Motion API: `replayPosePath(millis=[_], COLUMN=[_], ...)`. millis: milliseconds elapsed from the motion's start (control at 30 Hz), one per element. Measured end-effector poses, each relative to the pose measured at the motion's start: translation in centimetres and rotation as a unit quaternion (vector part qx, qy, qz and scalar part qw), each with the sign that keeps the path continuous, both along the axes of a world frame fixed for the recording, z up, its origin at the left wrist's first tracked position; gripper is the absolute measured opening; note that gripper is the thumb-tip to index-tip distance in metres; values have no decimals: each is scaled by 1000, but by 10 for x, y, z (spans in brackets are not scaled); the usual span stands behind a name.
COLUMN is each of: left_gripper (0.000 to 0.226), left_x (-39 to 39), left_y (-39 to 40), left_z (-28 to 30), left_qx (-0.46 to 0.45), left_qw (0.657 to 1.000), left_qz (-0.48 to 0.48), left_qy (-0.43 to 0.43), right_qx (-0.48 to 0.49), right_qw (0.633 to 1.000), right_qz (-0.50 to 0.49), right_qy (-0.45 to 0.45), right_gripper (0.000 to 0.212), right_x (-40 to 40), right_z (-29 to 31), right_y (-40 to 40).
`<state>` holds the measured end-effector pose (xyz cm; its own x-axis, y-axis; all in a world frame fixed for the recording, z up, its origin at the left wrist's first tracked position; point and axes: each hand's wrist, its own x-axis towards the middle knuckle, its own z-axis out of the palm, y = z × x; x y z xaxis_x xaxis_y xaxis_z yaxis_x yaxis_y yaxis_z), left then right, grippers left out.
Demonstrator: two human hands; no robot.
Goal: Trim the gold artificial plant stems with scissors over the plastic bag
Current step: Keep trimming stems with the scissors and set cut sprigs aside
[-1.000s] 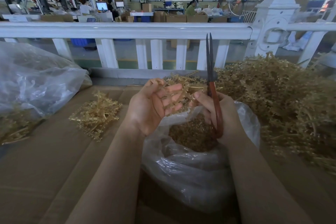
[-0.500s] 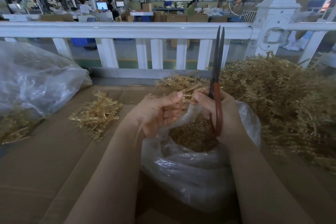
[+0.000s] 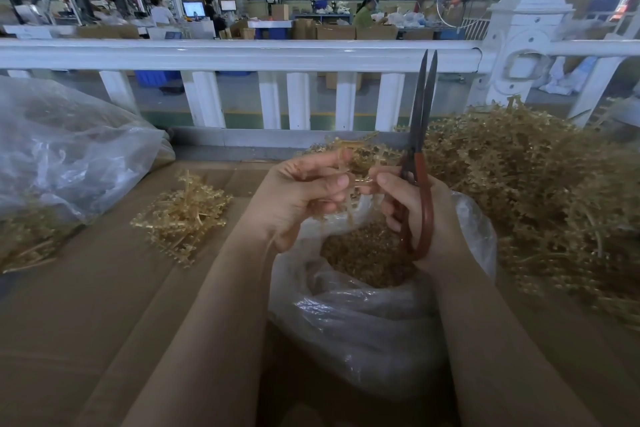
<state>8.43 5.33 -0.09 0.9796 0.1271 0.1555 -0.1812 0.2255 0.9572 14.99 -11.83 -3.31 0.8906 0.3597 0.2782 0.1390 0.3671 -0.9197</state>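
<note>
My left hand point(image 3: 301, 198) grips a gold artificial plant stem point(image 3: 360, 158) just above the open clear plastic bag point(image 3: 363, 319), which holds gold trimmings. My right hand point(image 3: 412, 215) holds the red-handled scissors point(image 3: 420, 156) upright, blades pointing up and nearly together, while its fingertips touch the stem's short end. A big heap of gold stems point(image 3: 540, 191) lies to the right. A small pile of gold stems point(image 3: 183, 215) lies to the left on the cardboard.
A second clear plastic bag point(image 3: 65, 152) with gold pieces sits at the far left. Brown cardboard point(image 3: 86, 322) covers the work surface. A white railing point(image 3: 242, 55) runs across behind it. People work at benches far beyond.
My left hand went from open fingers to curling around the stem. The scissors tilted a little to the right, and their blades parted slightly.
</note>
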Motion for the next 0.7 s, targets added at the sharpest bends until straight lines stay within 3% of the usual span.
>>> replayPosePath(millis=[133, 433, 500, 600, 700], left_gripper=[31, 34, 37, 34, 21], left_x=[-1, 0, 0, -1, -2], left_y=[7, 16, 22, 34, 44], left_z=[1, -3, -3, -3, -5], left_qx=[-76, -103, -138, -145, -45], left_qw=[997, 994, 987, 967, 922], left_qz=[-9, 8, 65, 190, 375], left_qy=[-2, -24, -44, -85, -83], right_qx=[-4, 1, -9, -43, -203], right_qw=[1000, 1000, 1000, 997, 965], right_qz=[3, 8, -6, -40, -140], right_qy=[-10, -12, -19, -41, -84], right_gripper=[10, 15, 26, 18, 14], right_x=[2, 6, 5, 4, 8], right_z=[-2, -3, -3, -3, -5], right_y=[-2, -1, -1, 3, 9])
